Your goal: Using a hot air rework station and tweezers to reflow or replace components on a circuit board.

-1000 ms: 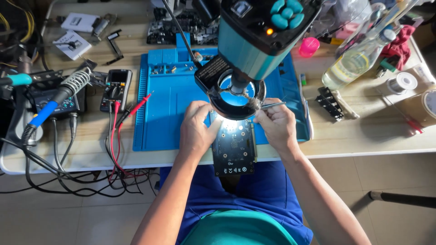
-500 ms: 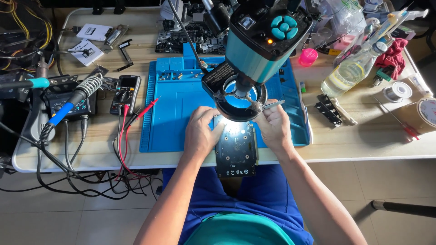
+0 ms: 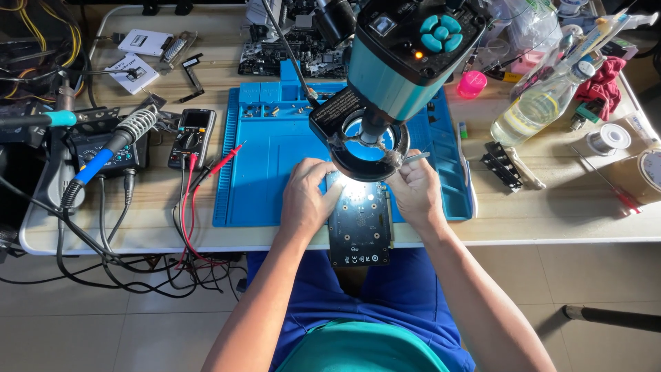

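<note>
Two hands meet under the teal microscope head (image 3: 406,62) and its lit ring light (image 3: 359,148). We see the left hand (image 3: 308,200) curled over the left edge of the dark rectangular circuit board (image 3: 359,220), fingers pressing it down. The right hand (image 3: 415,189) is closed around thin metal tweezers (image 3: 415,157) at the board's right side. The board lies on the blue silicone mat (image 3: 268,165), overhanging the near edge of the pale wooden tabletop (image 3: 551,207).
</note>
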